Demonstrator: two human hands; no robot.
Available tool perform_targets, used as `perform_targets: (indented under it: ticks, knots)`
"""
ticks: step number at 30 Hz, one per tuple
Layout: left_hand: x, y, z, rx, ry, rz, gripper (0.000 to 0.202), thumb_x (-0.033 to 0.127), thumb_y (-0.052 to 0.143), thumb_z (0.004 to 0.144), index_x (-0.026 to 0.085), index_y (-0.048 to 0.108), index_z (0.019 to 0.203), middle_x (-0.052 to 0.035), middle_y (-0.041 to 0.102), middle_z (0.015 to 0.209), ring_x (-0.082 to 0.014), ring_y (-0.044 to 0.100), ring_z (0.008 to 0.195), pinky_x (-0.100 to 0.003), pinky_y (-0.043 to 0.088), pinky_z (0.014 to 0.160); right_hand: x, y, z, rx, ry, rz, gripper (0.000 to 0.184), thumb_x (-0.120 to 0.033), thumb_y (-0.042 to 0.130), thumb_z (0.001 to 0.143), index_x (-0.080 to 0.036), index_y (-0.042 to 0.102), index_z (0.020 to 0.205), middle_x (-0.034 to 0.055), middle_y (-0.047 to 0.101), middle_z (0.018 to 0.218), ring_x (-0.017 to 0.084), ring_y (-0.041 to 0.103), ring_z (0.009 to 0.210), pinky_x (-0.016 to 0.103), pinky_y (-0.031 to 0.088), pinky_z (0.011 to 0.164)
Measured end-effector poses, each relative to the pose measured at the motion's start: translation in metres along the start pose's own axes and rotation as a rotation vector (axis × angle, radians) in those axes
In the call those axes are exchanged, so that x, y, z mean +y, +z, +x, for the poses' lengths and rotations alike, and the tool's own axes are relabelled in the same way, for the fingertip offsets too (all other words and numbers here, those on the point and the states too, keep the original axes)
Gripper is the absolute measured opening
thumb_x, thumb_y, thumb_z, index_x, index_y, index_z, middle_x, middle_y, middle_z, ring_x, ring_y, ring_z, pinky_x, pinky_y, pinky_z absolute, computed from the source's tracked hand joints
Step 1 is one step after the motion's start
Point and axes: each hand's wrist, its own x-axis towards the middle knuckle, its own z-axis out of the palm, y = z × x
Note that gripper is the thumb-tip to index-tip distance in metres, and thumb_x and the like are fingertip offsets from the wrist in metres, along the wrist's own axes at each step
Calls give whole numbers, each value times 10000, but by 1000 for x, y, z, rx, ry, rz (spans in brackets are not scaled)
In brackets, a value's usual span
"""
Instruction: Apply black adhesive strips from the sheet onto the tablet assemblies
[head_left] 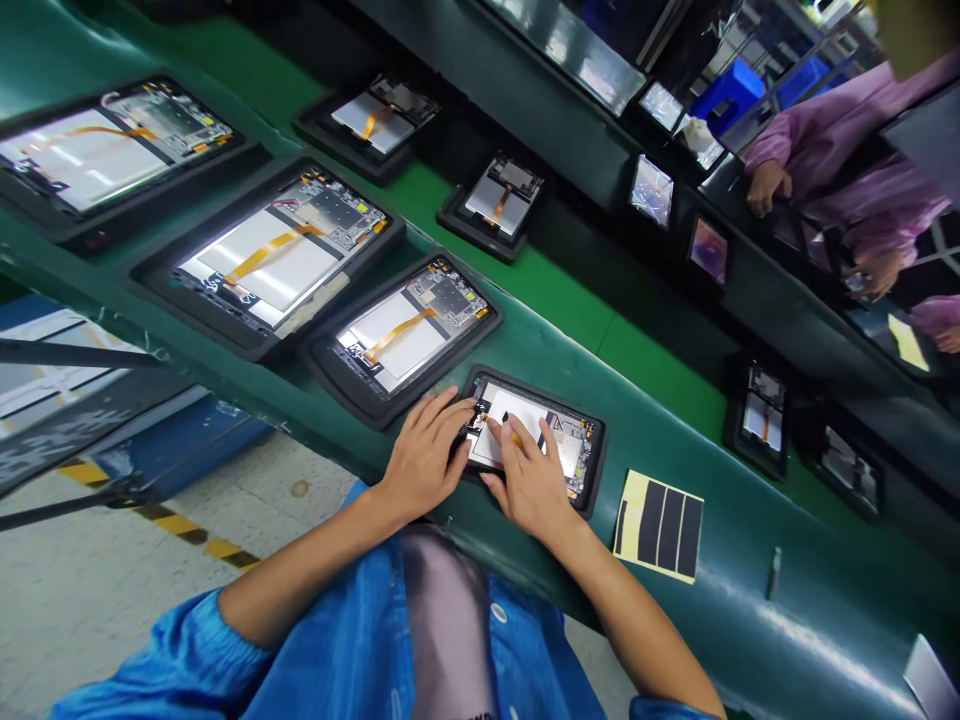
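Our left hand (424, 452) rests, fingers spread, at nine o'clock on the open tablet (571, 445) lying on the green belt (664, 425); our right hand (529, 482) presses spread fingertips onto its middle.

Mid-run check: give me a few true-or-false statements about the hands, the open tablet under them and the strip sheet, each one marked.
1. The left hand and right hand both rest on the opened tablet in its black tray. True.
2. The yellow backing sheet with black strips lies to the left of that tablet. False: it lies to its right, on the dark green belt.
3. The right hand grips a screwdriver. False: no tool shows, and its fingers lie flat on the tablet.
4. More opened tablets with orange ribbon cables sit further left on the belt. True.
5. A person's pink sleeve shows across the line. True.
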Motion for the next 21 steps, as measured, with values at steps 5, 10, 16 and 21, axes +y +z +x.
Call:
perform_targets:
  ticks: [5, 10, 16, 21]
  knots:
    - [5, 9, 17, 8, -105, 45, 339, 253, 540, 970, 173, 580, 1297, -152, 627, 1424, -333, 453, 1467, -531, 407, 1166, 2, 1, -1, 12, -19, -6, 767, -380, 436, 1077, -33, 68, 1655, 170, 577, 1516, 351, 457, 1439, 612, 230, 1228]
    - [12, 10, 35, -37, -155, 129, 313, 228, 542, 944, 167, 617, 1241, -153, 665, 1326, -340, 571, 1296, -500, 472, 1020, 3, 3, -2, 37, -28, -8, 779, -363, 444, 1071, -14, 55, 1649, 176, 599, 1491, 355, 461, 1434, 618, 209, 1237]
    - [10, 7, 41, -45, -143, 108, 329, 161, 518, 915, 157, 622, 1226, -151, 690, 1270, -315, 644, 1155, -477, 522, 927, 3, 2, -1, 18, -23, -8, 727, -378, 450, 1069, -49, 156, 1646, 173, 591, 1500, 342, 470, 1438, 614, 194, 1254]
    - [-3, -3, 22, -48, -19, 16, 342, 148, 481, 941, 214, 660, 1224, -86, 739, 1246, -253, 640, 1255, -456, 504, 1078, 3, 2, 1, -9, -33, -1, 760, -410, 476, 1060, -37, 163, 1644, 189, 599, 1487, 341, 459, 1452, 611, 258, 1233]
